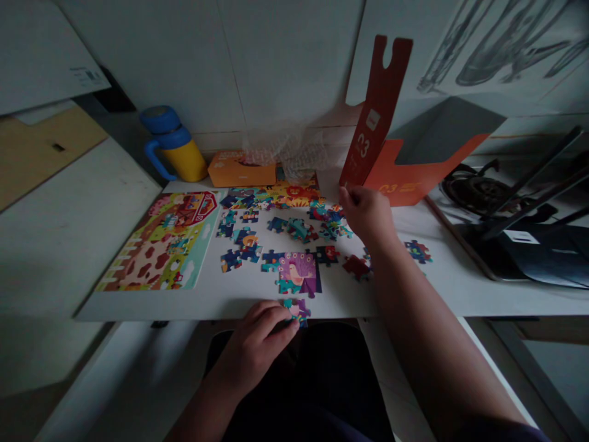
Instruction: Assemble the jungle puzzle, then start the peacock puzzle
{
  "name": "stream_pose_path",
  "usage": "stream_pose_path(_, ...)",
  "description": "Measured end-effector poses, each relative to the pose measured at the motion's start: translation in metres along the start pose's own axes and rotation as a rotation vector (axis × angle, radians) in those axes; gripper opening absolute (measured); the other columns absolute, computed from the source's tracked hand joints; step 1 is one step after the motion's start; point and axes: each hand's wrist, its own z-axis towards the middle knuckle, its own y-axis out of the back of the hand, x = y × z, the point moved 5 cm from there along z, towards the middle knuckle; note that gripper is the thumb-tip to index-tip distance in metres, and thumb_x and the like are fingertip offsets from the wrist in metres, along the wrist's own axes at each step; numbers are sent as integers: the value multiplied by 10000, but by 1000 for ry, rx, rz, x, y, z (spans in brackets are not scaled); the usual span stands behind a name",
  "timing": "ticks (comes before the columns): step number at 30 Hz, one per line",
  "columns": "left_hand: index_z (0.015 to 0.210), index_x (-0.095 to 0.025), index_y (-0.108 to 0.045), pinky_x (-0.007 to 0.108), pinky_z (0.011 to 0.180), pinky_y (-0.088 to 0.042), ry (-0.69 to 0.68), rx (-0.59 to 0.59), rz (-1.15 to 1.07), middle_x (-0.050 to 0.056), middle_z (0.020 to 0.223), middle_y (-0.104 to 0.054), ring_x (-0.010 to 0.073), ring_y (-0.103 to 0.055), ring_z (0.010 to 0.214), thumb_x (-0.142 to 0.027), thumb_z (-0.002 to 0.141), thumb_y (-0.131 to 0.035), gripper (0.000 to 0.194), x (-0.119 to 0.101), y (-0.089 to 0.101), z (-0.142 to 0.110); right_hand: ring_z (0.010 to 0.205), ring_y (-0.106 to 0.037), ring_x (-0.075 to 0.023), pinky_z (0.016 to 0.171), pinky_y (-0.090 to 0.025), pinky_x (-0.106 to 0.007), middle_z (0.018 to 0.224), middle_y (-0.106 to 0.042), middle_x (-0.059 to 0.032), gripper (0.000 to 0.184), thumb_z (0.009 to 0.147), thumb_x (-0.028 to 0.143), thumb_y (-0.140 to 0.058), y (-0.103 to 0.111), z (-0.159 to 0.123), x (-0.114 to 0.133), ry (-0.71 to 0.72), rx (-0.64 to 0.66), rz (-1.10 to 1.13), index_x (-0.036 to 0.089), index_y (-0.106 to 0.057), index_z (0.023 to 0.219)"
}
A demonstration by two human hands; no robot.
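My left hand (260, 341) rests at the near edge of the white table (442, 288), fingers closed on a small joined cluster of puzzle pieces (298, 309). Just beyond it lies a joined purple patch with a bird (299, 273). My right hand (365, 215) reaches out over the loose puzzle pieces (294, 228) in the middle, fingers curled as in a pinch near the teal pieces at the back right; what it holds is hidden. A finished farm puzzle (161, 242) lies at the left.
An orange box (242, 169), a lion picture sheet (294, 195) and crumpled clear wrap stand at the back. A yellow and blue bottle (175, 147) is at the back left. An upright red cardboard piece (380, 110) stands by my right hand. A black stand (519, 227) fills the right.
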Motion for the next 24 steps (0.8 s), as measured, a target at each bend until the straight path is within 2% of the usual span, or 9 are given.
stream_pose_path(3, 1205, -222, -759, 370, 997, -645, 21, -13, 24, 63, 1127, -744, 204, -697, 1109, -99, 1014, -704, 234, 3, 8, -5, 704, -616, -242, 643, -335, -339, 771, -710, -119, 464, 1052, 534, -489, 2, -2, 5, 18, 16, -234, 210, -697, 793)
stream_pose_path(7, 1218, -220, -756, 366, 952, -639, 5, -17, 68, 60, 1114, -760, 206, -695, 1071, -76, 995, -718, 268, 4, 20, -7, 802, -687, -295, 675, -395, -349, 873, -765, -153, 504, 1023, 655, -545, -2, -3, 4, -31, 134, -329, 214, -768, 922)
stream_pose_path(11, 1240, -218, -747, 368, 967, -614, -4, -64, 121, 50, 1116, -782, 204, -703, 1065, -58, 987, -727, 299, 5, 31, -10, 911, -712, -338, 713, -436, -366, 1049, -774, -222, 591, 951, 741, -639, -14, -5, -2, 9, 305, -419, 173, -776, 1040)
stream_pose_path(13, 1235, -218, -746, 362, 979, -604, -5, -94, 155, 46, 1112, -785, 199, -709, 1070, -55, 990, -724, 295, 7, 36, -14, 945, -711, -341, 735, -447, -367, 1113, -763, -249, 614, 933, 736, -674, -19, -7, -4, 36, 346, -464, 149, -767, 1089)
stream_pose_path(16, 1242, -214, -745, 368, 1001, -591, 0, -105, 213, 49, 1120, -782, 199, -710, 1086, -52, 980, -739, 308, 12, 41, -20, 929, -708, -311, 730, -433, -350, 1104, -771, -233, 545, 951, 675, -691, -23, -7, -8, 31, 347, -499, 147, -768, 1064)
stream_pose_path(24, 1242, -205, -736, 402, 1016, -581, 29, -57, 244, 73, 1184, -771, 221, -707, 1113, -8, 925, -769, 375, 23, 46, -29, 759, -674, -247, 622, -343, -336, 881, -787, -116, 358, 918, 565, -745, -30, -5, -14, -47, 403, -426, 208, -780, 915)
